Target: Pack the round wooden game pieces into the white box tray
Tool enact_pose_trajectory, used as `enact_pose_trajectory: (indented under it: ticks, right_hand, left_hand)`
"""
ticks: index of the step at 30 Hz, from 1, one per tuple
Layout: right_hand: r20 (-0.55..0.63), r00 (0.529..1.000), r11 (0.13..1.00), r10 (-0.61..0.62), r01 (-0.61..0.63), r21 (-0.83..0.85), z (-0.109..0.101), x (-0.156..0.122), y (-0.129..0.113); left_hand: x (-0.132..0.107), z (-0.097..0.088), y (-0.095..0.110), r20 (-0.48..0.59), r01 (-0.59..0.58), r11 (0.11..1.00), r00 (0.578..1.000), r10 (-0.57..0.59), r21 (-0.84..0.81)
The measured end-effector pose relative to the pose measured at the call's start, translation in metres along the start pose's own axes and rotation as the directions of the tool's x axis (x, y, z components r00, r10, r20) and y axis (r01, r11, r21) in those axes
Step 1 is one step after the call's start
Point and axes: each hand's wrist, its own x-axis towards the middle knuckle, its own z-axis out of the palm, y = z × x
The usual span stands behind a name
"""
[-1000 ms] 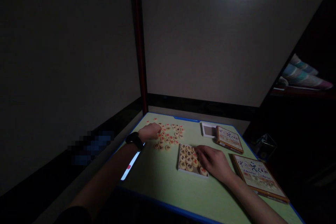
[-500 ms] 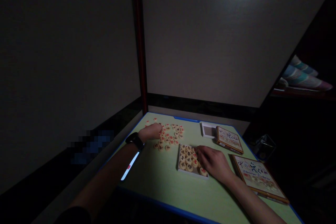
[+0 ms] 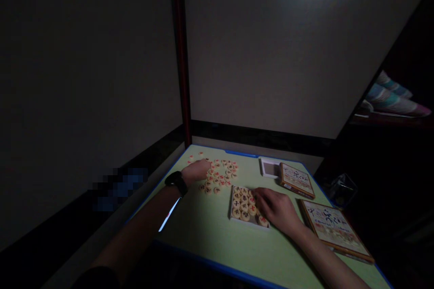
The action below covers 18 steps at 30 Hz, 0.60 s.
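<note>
My left hand [image 3: 197, 170], with a dark watch on its wrist, is at the left edge of a loose spread of Chinese chess pieces [image 3: 221, 176]. Its fingers are curled closed, and anything in them is hidden. A shallow white box [image 3: 250, 223] holds rows of round wooden pieces with black and red characters. Over the right side of that box lies my right hand [image 3: 276, 207], fingers bent and pressed together at the pieces. Whether it grips one of them is hidden by the hand itself.
Two Chinese chess box lids [image 3: 296, 179] [image 3: 337, 228] lie on the right of the green table [image 3: 203, 230]. Behind them sits another white tray [image 3: 269, 168]. A lit phone-like screen [image 3: 169, 214] is under my left forearm. Walls stand close behind and to the left.
Hardly anything differs. My left hand and forearm have shifted slightly to the right, covering more of the lit screen. My right hand stays at the box.
</note>
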Motion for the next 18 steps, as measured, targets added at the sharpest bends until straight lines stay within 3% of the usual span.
enact_pose_trajectory:
  ticks: [5, 7, 9, 12, 15, 18]
  right_hand:
    - [-0.174, 0.984, 0.998, -0.048, 0.053, 0.025, 0.001, -0.001, -0.001]
    - [-0.248, 0.967, 0.997, -0.061, 0.070, 0.031, 0.002, -0.001, -0.003]
    - [-0.308, 0.949, 0.995, -0.075, 0.092, 0.043, 0.001, -0.001, -0.007]
    - [-0.364, 0.925, 0.990, -0.108, 0.135, 0.050, 0.001, 0.000, -0.012]
    - [-0.385, 0.914, 0.986, -0.130, 0.161, 0.048, 0.000, 0.001, -0.013]
    - [-0.377, 0.919, 0.988, -0.114, 0.145, 0.055, 0.001, 0.000, -0.009]
  left_hand:
    - [0.000, -0.013, 0.010, -0.089, -0.049, 0.997, 0.995, 0.043, -0.060]
    - [0.000, -0.016, 0.027, -0.192, -0.134, 0.962, 0.977, 0.088, -0.237]
    - [0.000, -0.014, 0.049, -0.272, -0.233, 0.855, 0.956, 0.113, -0.464]
    - [0.002, -0.002, 0.086, -0.300, -0.313, 0.591, 0.946, 0.123, -0.743]
    - [0.006, 0.011, 0.110, -0.265, -0.303, 0.372, 0.952, 0.151, -0.877]
    - [0.013, 0.020, 0.119, -0.242, -0.276, 0.280, 0.959, 0.149, -0.920]
